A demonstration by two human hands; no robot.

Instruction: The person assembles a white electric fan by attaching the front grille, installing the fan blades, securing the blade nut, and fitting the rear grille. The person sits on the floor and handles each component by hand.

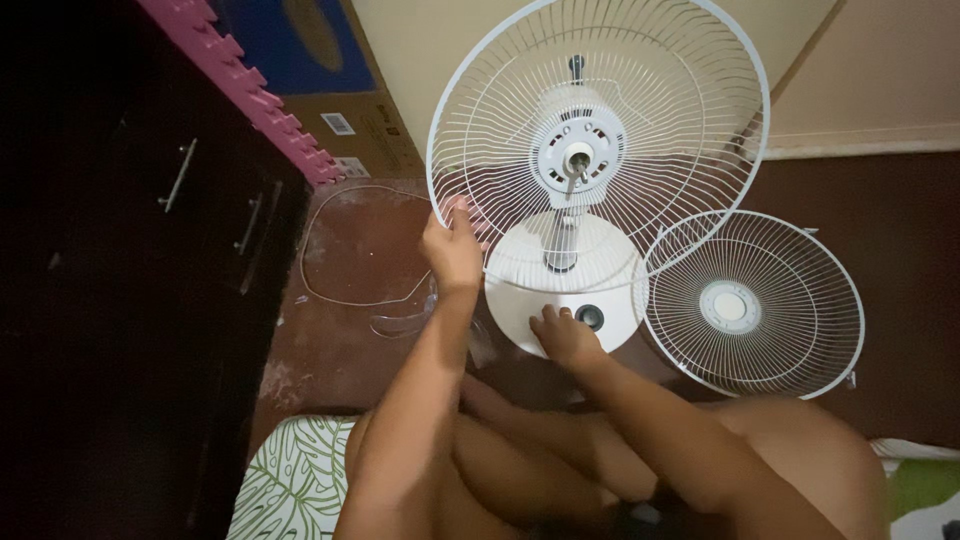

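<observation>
The white fan [565, 270] stands on the reddish-brown floor [350, 250] in front of the seated person, with its blades off and only the rear wire guard [600, 130] mounted around the motor hub [578, 152] and its bare shaft. The left hand [452, 245] has its fingers curled shut over the guard's lower left rim, seemingly to keep the cage steady. The right hand [562, 335] lies flat and open on the round base [560, 290], fingers spread beside a dark knob [590, 317], pressing rather than gripping, probably so the fan does not tip. The front guard [752, 303] lies on the floor just to the right, its edge meeting the mounted guard. A thin white ring [345, 245] lies to the left, with a dark cabinet [130, 250] beyond it and a cardboard box [330, 90] against the wall
</observation>
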